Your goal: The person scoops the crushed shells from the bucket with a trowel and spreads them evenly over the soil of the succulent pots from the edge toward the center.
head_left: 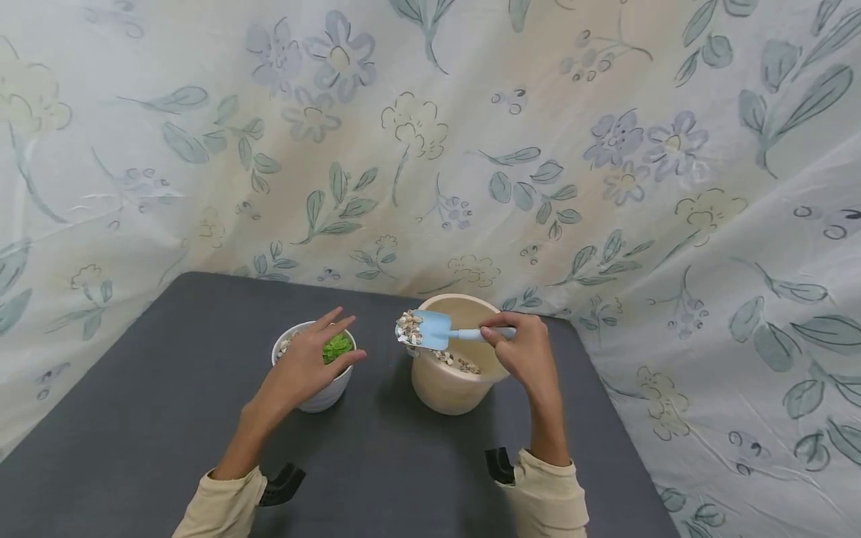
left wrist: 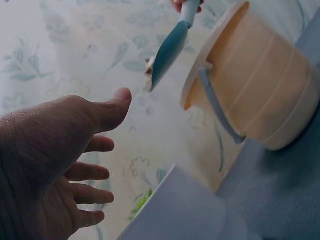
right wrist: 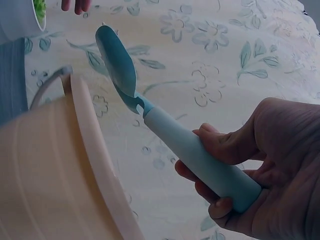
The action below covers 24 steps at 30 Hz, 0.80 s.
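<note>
So my trowel (head_left: 440, 332) was light blue with a paler handle (right wrist: 192, 155), tan and white pebbles (head_left: 409, 327) heaped toward the tip. I had that handle gripped in my right hand (head_left: 529, 350), scoop end pointing left, up above the cream bucket (head_left: 449, 390). My left hand (head_left: 306, 368) was apart from it, loosely spread near the white pot (head_left: 326, 397).

Blue trowel (head_left: 436, 330) — pebbles (head_left: 409, 327) at its tip — above beige bucket (head_left: 449, 392), white pot (head_left: 324, 398) nearby.
</note>
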### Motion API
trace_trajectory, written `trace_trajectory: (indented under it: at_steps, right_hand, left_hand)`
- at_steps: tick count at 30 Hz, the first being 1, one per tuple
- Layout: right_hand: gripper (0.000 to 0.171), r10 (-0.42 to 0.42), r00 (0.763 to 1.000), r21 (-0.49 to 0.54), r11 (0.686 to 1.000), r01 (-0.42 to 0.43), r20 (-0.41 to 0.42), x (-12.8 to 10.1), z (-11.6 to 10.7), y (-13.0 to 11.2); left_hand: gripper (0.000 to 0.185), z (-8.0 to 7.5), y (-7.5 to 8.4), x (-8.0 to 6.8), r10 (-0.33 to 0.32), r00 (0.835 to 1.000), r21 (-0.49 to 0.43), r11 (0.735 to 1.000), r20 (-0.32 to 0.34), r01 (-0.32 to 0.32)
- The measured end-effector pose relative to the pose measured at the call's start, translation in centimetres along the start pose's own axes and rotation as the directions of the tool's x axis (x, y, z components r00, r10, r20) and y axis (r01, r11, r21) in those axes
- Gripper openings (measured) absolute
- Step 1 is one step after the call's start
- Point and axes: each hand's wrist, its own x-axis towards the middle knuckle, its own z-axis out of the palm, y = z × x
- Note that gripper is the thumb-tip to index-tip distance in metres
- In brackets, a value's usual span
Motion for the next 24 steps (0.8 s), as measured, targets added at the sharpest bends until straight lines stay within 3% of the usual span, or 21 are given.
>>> trace_trajectory:
  at_steps: [6,15,24]
  right_hand:
    - [0.008,-0.026,1.0,0.046,0.999,0.025,0.017,0.0,1.5,-0.6]
    - [0.009,-0.075,0.996,0.123,0.99,0.067,0.057,0.1,3.9,-1.9]
    - [0.006,-0.182,0.981,0.185,0.968,0.167,0.066,-0.1,7.0,-2.8]
  left_hand:
    - [0.066,-0.5,-0.8,-1.3,-0.053,0.998,0.007,0.999,-0.032,0.053]
    - [0.071,-1.1,-2.0,-3.5,-0.168,0.986,-0.011,0.986,-0.021,0.167]
    - [0.071,-1.2,-3.4,-5.4,-0.196,0.979,-0.005,0.981,-0.059,0.196]
